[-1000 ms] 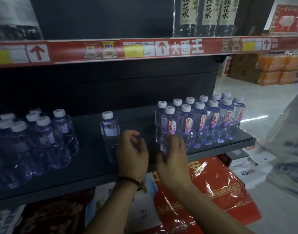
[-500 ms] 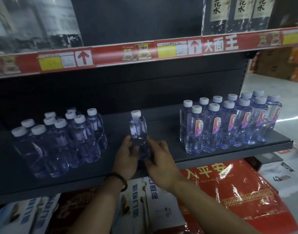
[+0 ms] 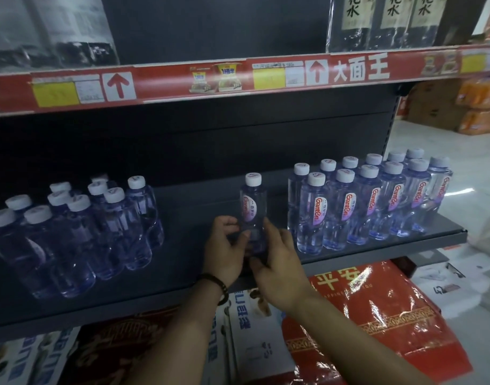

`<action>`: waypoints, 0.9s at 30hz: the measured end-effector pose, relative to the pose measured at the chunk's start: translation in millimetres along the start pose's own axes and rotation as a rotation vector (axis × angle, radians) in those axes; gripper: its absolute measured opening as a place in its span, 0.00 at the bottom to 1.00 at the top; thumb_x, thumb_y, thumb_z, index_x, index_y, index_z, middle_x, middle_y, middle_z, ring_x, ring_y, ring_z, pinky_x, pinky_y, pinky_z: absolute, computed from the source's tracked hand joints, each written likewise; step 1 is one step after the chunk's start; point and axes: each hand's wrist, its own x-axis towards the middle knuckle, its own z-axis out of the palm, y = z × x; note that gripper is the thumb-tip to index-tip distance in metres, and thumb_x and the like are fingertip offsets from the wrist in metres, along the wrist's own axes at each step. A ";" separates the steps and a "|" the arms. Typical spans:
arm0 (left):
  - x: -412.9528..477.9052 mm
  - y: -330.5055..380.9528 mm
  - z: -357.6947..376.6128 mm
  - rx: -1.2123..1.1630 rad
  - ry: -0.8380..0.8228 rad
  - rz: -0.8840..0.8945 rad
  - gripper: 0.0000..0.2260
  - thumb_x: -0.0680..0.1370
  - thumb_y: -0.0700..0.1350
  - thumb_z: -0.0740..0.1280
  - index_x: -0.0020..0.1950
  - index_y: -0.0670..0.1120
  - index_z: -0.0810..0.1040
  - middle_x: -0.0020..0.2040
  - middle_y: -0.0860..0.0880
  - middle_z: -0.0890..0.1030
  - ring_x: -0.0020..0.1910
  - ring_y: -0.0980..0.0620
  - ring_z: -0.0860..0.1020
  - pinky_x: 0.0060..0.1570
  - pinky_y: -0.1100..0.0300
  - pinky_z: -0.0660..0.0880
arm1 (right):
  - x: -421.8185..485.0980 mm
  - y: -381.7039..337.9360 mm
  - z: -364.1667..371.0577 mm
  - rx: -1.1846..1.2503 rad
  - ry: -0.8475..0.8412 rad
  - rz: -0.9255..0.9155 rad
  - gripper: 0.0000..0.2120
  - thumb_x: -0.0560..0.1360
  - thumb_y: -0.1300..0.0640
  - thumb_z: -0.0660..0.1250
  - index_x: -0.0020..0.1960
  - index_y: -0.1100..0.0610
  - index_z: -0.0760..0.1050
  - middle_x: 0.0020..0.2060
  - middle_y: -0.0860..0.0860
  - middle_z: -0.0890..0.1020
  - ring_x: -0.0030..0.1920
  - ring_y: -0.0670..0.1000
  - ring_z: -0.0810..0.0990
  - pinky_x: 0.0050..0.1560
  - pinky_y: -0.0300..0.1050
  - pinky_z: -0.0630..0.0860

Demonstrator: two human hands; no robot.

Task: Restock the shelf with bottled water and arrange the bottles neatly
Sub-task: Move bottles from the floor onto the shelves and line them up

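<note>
Your left hand (image 3: 224, 251) and right hand (image 3: 280, 262) both clasp the lower half of one upright Ganten water bottle (image 3: 253, 207) at the middle of the dark shelf (image 3: 182, 268), near its front edge. A tidy double row of bottles (image 3: 371, 201) fills the shelf's right end, and a looser cluster of bottles (image 3: 80, 232) stands at its left end.

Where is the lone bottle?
Head view: the lone bottle is on the shelf between left cluster and right rows, gripped by left hand and right hand.
</note>
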 end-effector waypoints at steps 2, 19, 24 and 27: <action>5.1 2.0 8.9 0.018 -0.031 -0.002 0.16 0.80 0.44 0.73 0.66 0.55 0.74 0.53 0.53 0.82 0.51 0.52 0.84 0.50 0.53 0.83 | 1.7 1.3 -8.1 0.011 -0.016 -0.003 0.38 0.79 0.60 0.69 0.83 0.44 0.58 0.68 0.47 0.68 0.67 0.44 0.71 0.62 0.28 0.70; 25.0 9.5 61.0 0.068 0.007 0.028 0.12 0.77 0.45 0.77 0.60 0.51 0.81 0.48 0.59 0.84 0.46 0.67 0.80 0.38 0.78 0.74 | 15.3 31.9 -23.6 0.392 -0.105 0.222 0.43 0.67 0.46 0.79 0.79 0.49 0.66 0.71 0.51 0.79 0.72 0.57 0.77 0.69 0.62 0.78; 27.1 7.0 64.2 0.064 -0.009 0.025 0.14 0.78 0.45 0.76 0.63 0.50 0.82 0.52 0.55 0.86 0.50 0.59 0.84 0.42 0.75 0.76 | 14.5 32.8 -24.9 0.474 -0.120 0.226 0.48 0.66 0.46 0.81 0.80 0.53 0.64 0.72 0.55 0.78 0.72 0.58 0.78 0.69 0.62 0.78; 27.4 8.6 64.0 0.034 -0.024 0.003 0.15 0.78 0.45 0.76 0.63 0.50 0.81 0.51 0.55 0.86 0.49 0.62 0.84 0.41 0.75 0.77 | 12.4 26.2 -29.7 0.449 -0.087 0.207 0.42 0.66 0.46 0.78 0.78 0.50 0.68 0.69 0.51 0.80 0.70 0.54 0.79 0.68 0.60 0.79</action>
